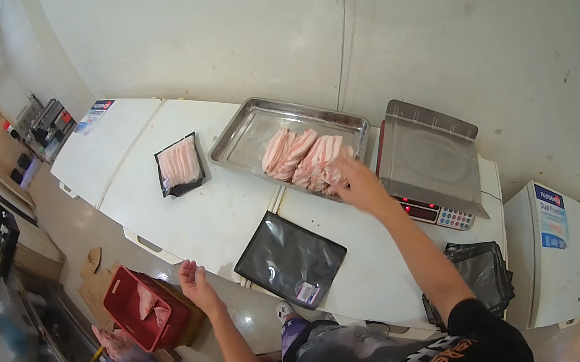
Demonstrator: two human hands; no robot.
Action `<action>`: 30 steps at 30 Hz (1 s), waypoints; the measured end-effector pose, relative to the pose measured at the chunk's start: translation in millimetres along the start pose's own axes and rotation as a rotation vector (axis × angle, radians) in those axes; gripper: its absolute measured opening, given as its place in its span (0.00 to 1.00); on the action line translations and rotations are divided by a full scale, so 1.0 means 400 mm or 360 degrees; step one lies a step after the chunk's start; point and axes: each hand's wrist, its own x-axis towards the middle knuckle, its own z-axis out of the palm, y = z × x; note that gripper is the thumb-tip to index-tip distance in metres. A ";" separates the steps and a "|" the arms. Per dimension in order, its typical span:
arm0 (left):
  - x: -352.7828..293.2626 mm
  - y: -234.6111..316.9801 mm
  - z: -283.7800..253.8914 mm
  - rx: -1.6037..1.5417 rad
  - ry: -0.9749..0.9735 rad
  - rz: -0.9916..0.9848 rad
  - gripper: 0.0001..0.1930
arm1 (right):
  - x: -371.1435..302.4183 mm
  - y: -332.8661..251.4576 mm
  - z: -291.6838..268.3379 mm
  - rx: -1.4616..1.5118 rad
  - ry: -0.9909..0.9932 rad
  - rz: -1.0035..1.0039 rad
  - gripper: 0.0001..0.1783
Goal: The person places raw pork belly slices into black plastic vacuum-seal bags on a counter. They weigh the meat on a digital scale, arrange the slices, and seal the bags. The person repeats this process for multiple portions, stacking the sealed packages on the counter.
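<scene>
Two piles of pale pink pork belly slices [314, 163] lie in a shallow steel tray [243, 142] on the white chest freezer top. At the right-hand pile, my right hand [359, 184] has its thumb and fingers around the end of the slices; some fingertips are hidden against the meat. My left hand [200, 286] hangs in the air past the near edge of the freezer top, empty, its fingers loosely bent and apart. Between my arms lies a flat black plastic bag [290, 256] with a small label. Farther left sits a filled pack of sliced pork [179, 165].
Right of the tray stands a digital scale [435, 213] with a steel pan [430, 150] on top. A stack of black bags [479, 272] lies at the right edge. Below on the left is a red crate [123, 299] holding meat pieces. Another white freezer [555, 274] stands right.
</scene>
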 end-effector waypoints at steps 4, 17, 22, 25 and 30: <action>-0.016 0.016 -0.073 -0.0027 -0.0049 -0.0022 0.18 | 0.175 0.083 0.035 -0.0460 0.0045 -0.0113 0.34; -0.051 0.005 -0.369 0.0017 0.0362 -0.0331 0.09 | 0.264 0.077 0.049 -0.0681 -0.0401 -0.0180 0.31; 0.107 -0.065 -0.268 0.0021 0.0266 -0.0336 0.08 | 0.278 0.079 0.021 -0.0597 -0.0433 -0.0067 0.33; 0.241 -0.099 -0.146 0.0134 -0.0087 -0.0066 0.07 | 0.317 0.084 0.029 -0.0606 -0.0543 0.0055 0.39; 0.354 -0.124 0.005 0.0479 -0.0618 0.0171 0.06 | 0.360 0.086 0.073 -0.0555 -0.0541 0.0044 0.41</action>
